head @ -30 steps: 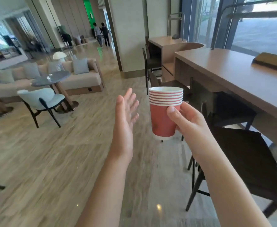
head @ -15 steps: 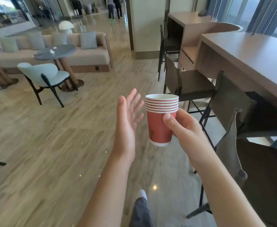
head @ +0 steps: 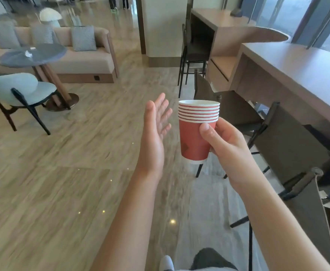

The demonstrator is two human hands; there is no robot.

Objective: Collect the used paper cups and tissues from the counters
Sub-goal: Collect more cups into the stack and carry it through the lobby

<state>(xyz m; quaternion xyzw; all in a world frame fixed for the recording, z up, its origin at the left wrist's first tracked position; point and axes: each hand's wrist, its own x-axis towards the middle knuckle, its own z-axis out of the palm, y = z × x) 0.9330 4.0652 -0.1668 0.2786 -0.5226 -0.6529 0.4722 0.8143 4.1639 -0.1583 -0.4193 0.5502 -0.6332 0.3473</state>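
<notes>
Long wooden table (head: pixel 297 61): runs along the windows, right of and beyond the cup stack; its visible top is bare, with no cup or tissue on it. Since a second ago the view has travelled forward along it and tipped down: the dark flat item then lying on its far right end is out of frame, and the first stool has slid past. Judged meaning: this stretch is cleared and the person is walking on to other surfaces. Sofa (head: pixel 78 61): far left of the stack, larger in frame than before. Dark high stools (head: pixel 289 145): tucked under the table, just right of and behind the stack. Round side table (head: pixel 33 55): left of the stack, in front of the sofa; a small pale crumpled item (head: pixel 28 53) sits on it, possibly a tissue, too small to tell. Pale armchair (head: pixel 19 89): left of the stack, nearer than the round table. Right hand (head: pixel 224 145): thumb and fingers (head: pixel 206 130) wrapped round the stack's lower half, same grip as earlier. Left hand (head: pixel 156 132): just left of the stack, not touching it, fingers spread and holding nothing, posture unchanged. Stack of red paper cups (head: pixel 196 132): nested, upright, carried at centre frame clear of every surface; six or so white rims, count unchanged.
</notes>
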